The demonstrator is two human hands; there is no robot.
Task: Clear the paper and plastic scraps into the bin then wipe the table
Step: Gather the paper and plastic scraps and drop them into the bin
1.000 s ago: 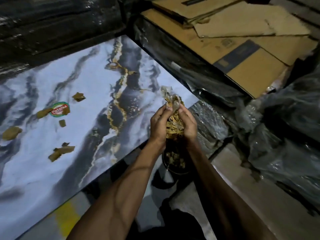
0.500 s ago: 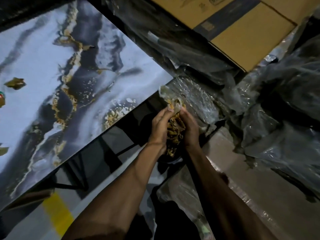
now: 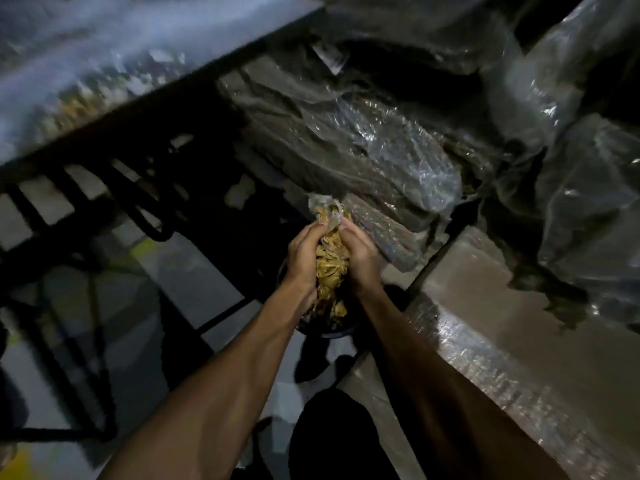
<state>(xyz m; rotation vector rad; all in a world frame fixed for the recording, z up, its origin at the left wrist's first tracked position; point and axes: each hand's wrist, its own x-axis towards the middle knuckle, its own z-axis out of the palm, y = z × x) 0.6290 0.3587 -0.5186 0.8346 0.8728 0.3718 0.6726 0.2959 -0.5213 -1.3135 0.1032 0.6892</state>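
Observation:
My left hand (image 3: 303, 258) and my right hand (image 3: 360, 258) are cupped together around a wad of brown paper and clear plastic scraps (image 3: 330, 265). A crumpled bit of clear plastic sticks out above my fingertips. The bundle hangs right over a dark round bin (image 3: 325, 329) on the floor, whose rim shows just below my wrists. Some scraps lie inside it. The marble-patterned table (image 3: 104, 57) fills the upper left, blurred, with only its near corner in view.
The table's dark metal frame (image 3: 114, 181) stands to the left of the bin. Plastic-wrapped bundles (image 3: 363, 140) are piled behind and to the right. A wrapped flat slab (image 3: 502, 341) lies at the right, close to my right forearm.
My view has swung down and right, off the tabletop toward the floor. Both hands have lowered the scrap bundle from table-edge height to just over the bin.

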